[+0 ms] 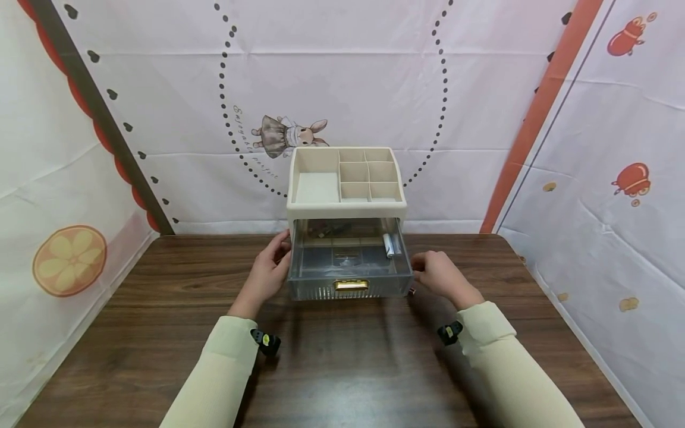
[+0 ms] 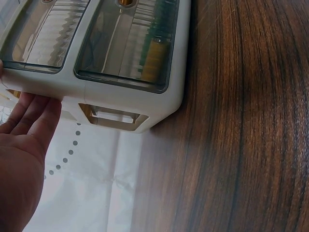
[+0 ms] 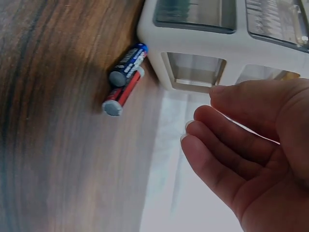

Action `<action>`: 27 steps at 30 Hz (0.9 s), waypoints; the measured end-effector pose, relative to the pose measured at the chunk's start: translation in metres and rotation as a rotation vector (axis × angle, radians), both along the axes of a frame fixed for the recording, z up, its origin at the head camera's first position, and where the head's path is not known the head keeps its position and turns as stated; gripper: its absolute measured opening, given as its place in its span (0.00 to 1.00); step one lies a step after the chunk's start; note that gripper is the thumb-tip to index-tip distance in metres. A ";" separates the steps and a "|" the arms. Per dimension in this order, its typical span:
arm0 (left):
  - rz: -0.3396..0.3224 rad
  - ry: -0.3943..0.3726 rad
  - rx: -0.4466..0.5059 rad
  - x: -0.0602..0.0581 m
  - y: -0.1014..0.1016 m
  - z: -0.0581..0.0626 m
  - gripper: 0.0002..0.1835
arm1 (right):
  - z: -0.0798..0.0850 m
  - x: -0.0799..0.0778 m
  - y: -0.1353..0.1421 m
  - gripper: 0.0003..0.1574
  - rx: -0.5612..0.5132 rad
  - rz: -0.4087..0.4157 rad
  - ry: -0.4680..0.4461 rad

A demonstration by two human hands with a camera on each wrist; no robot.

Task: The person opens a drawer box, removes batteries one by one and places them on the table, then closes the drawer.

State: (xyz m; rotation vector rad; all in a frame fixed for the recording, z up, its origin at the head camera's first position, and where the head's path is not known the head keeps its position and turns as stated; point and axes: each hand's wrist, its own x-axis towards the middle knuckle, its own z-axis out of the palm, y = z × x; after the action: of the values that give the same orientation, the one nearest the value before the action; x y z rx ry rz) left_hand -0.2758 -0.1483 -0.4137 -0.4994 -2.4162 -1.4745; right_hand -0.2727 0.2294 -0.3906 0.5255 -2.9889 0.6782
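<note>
A cream desktop organizer (image 1: 346, 210) with clear drawers stands on the table. Its upper drawer (image 1: 350, 288), with a gold handle, is pulled out. Inside lies a small white cylinder (image 1: 388, 246), and darker small items sit further back, too dim to name. My left hand (image 1: 267, 267) touches the organizer's left side, its fingers (image 2: 41, 118) fairly straight against the frame. By the right side hovers my right hand (image 1: 440, 276), fingers loosely bent around nothing, thumb tip near the frame. A blue battery (image 3: 128, 64) and a red battery (image 3: 124, 93) lie together on the table beside the organizer.
The dark wood table (image 1: 342, 368) reaches to a printed cloth backdrop (image 1: 342, 89) behind and at both sides. Open compartments (image 1: 369, 172) form the organizer's top. A lower drawer (image 2: 128, 43) holds a yellow and green item seen through its front.
</note>
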 end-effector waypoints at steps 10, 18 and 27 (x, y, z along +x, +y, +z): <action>0.021 -0.009 -0.034 0.001 0.001 0.000 0.25 | 0.018 0.008 0.000 0.11 0.008 -0.029 -0.038; 0.017 -0.025 -0.022 0.001 0.001 0.000 0.26 | 0.033 0.015 -0.003 0.13 -0.001 -0.015 -0.027; 0.012 -0.032 -0.043 0.019 0.008 0.022 0.26 | 0.050 0.022 -0.007 0.14 0.005 0.003 0.028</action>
State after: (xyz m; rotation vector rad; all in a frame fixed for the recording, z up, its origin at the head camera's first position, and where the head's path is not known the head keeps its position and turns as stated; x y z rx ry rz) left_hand -0.2567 -0.1405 -0.3918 -0.4726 -2.4755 -1.4395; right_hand -0.2502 0.2219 -0.3406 0.5354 -2.9649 0.6581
